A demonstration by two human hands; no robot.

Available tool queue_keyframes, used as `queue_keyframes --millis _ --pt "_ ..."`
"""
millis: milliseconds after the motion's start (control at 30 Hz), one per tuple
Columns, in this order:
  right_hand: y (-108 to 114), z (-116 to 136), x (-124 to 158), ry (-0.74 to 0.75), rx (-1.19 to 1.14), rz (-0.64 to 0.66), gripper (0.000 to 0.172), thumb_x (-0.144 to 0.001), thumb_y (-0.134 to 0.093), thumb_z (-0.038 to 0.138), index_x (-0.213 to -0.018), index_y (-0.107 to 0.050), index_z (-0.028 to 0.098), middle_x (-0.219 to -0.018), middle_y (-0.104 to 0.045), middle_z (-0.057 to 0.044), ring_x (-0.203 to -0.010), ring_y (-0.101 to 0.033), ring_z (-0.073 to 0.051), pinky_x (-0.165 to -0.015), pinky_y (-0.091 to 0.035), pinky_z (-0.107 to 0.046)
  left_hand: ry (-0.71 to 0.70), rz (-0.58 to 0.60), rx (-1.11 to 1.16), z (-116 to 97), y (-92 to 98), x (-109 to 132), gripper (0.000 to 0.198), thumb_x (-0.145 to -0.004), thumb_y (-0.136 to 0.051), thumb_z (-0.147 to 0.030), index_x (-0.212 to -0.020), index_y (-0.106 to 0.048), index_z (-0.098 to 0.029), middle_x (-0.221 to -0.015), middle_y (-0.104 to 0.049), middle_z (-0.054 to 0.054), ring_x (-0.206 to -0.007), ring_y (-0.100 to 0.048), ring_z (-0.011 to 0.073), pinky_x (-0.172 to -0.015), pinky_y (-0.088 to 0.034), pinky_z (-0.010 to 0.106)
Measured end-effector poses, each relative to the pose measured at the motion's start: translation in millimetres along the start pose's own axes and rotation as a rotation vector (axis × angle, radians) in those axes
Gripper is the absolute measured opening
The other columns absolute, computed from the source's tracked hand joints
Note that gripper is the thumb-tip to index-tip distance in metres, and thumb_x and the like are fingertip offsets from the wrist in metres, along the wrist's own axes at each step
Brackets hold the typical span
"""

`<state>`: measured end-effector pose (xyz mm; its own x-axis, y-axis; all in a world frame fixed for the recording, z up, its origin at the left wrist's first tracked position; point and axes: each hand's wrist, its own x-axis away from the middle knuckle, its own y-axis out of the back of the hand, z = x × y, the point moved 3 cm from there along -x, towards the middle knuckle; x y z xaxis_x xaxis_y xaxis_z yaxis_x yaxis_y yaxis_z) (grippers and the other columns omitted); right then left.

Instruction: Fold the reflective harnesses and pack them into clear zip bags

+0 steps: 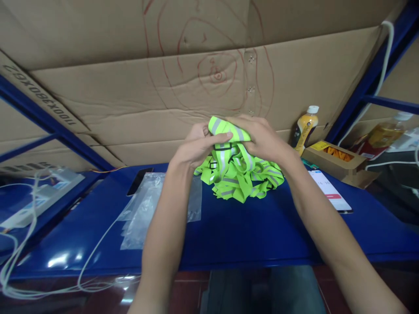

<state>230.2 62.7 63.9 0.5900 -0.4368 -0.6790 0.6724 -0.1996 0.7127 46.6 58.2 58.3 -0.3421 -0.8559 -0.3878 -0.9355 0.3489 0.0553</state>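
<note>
Between my two hands is a folded neon-green reflective strap with grey stripes, raised above the blue tabletop. My left hand grips its left end, the thumb lying across the front. At the other end my right hand closes over the fold from above, and its fingertips are partly hidden behind it. A black buckle hangs just under the fold. Below, a tangled heap of the same green reflective straps rests on the table.
Clear plastic bags lie left, partly under my left forearm, near a dark phone. On the right are a lit phone, an open cardboard box and a yellow bottle. Cables and a power strip occupy the far left. Cardboard walls the back.
</note>
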Motion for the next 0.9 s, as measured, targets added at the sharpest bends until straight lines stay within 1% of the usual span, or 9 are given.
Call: queue_keyframes --millis 133,233,300,367,467,567,633,767,900 --pt "13.7 -5.4 7.1 0.035 -0.094 0.138 0.068 -0.092 -0.069 0.031 -0.158 -0.054 0.022 -0.156 -0.062 -0.013 -0.137 -0.061 -0.032 -0.116 -0.047 -0.049 0.013 0.059 0.007 8.3 -1.3 -1.2 0.053 -0.063 -0.102 -0.045 -0.096 -0.072 -0.016 -0.092 -0.078 0.011 -0.093 -0.078 0.0306 -0.079 -0.066 0.041" --pt "25.9 -5.1 11.8 0.001 -0.146 0.206 0.076 -0.088 -0.079 0.047 -0.156 -0.057 0.023 -0.155 -0.062 -0.013 -0.136 -0.061 -0.032 -0.114 -0.050 -0.046 -0.021 0.056 -0.028 12.3 1.1 -2.4 0.055 -0.062 -0.102 -0.046 -0.097 -0.072 -0.016 -0.096 -0.078 0.011 -0.089 -0.077 0.0278 -0.078 -0.064 0.039" --pt "29.5 -5.7 12.4 -0.054 -0.185 0.242 0.064 -0.090 -0.078 0.054 -0.144 -0.067 0.021 -0.138 -0.073 -0.012 -0.120 -0.068 -0.029 -0.102 -0.056 -0.041 -0.071 0.079 -0.082 9.6 2.3 -1.5 0.057 -0.063 -0.102 -0.046 -0.103 -0.074 -0.016 -0.103 -0.078 0.012 -0.092 -0.076 0.0270 -0.080 -0.063 0.037" --pt "28.2 -7.9 11.9 -0.107 -0.238 0.301 0.047 -0.094 -0.072 0.058 -0.119 -0.076 0.018 -0.107 -0.079 -0.007 -0.093 -0.069 -0.023 -0.082 -0.056 -0.034 -0.138 0.102 -0.172 4.3 2.1 -0.1 0.058 -0.066 -0.100 -0.047 -0.110 -0.076 -0.017 -0.114 -0.077 0.013 -0.102 -0.075 0.0277 -0.086 -0.062 0.036" --pt "24.6 -14.7 10.9 -0.185 -0.294 0.299 0.045 -0.093 -0.073 0.062 -0.090 -0.074 0.017 -0.075 -0.068 0.000 -0.068 -0.055 -0.014 -0.061 -0.043 -0.026 -0.249 0.034 -0.287 -0.9 1.0 -1.3 0.057 -0.070 -0.098 -0.049 -0.113 -0.077 -0.018 -0.123 -0.076 0.014 -0.115 -0.072 0.0298 -0.096 -0.059 0.037" --pt "25.7 -21.0 11.1 -0.267 -0.310 0.176 0.047 -0.087 -0.078 0.064 -0.082 -0.069 0.017 -0.067 -0.057 0.003 -0.063 -0.046 -0.012 -0.055 -0.033 -0.026 -0.327 -0.087 -0.309 4.5 -0.7 -6.8 0.062 -0.070 -0.096 -0.058 -0.112 -0.075 -0.018 -0.120 -0.076 0.013 -0.119 -0.071 0.0307 -0.102 -0.058 0.040" --pt "26.9 -21.6 11.8 -0.289 -0.333 0.157 0.048 -0.086 -0.079 0.065 -0.081 -0.068 0.018 -0.066 -0.054 0.003 -0.063 -0.044 -0.012 -0.056 -0.032 -0.026 -0.286 -0.096 -0.261 14.0 -2.9 -11.4 0.062 -0.070 -0.093 -0.067 -0.106 -0.074 -0.019 -0.112 -0.078 0.012 -0.114 -0.073 0.0316 -0.099 -0.061 0.043" --pt "29.4 -17.7 9.9 -0.245 -0.213 0.106 0.044 -0.090 -0.075 0.058 -0.077 -0.064 0.018 -0.067 -0.053 0.002 -0.067 -0.046 -0.014 -0.061 -0.035 -0.028 -0.041 -0.013 -0.044 30.9 -5.4 -15.9 0.057 -0.070 -0.093 -0.069 -0.089 -0.069 -0.020 -0.084 -0.076 0.009 -0.091 -0.077 0.0313 -0.082 -0.066 0.044" --pt "24.1 -17.6 6.8 -0.220 0.029 -0.029 0.016 -0.095 -0.066 0.030 -0.083 -0.070 0.019 -0.075 -0.066 -0.003 -0.076 -0.059 -0.021 -0.077 -0.046 -0.034 0.103 -0.024 0.108 26.8 -2.7 -12.1 0.052 -0.067 -0.100 -0.055 -0.092 -0.072 -0.019 -0.081 -0.076 0.007 -0.082 -0.078 0.0262 -0.073 -0.066 0.036"
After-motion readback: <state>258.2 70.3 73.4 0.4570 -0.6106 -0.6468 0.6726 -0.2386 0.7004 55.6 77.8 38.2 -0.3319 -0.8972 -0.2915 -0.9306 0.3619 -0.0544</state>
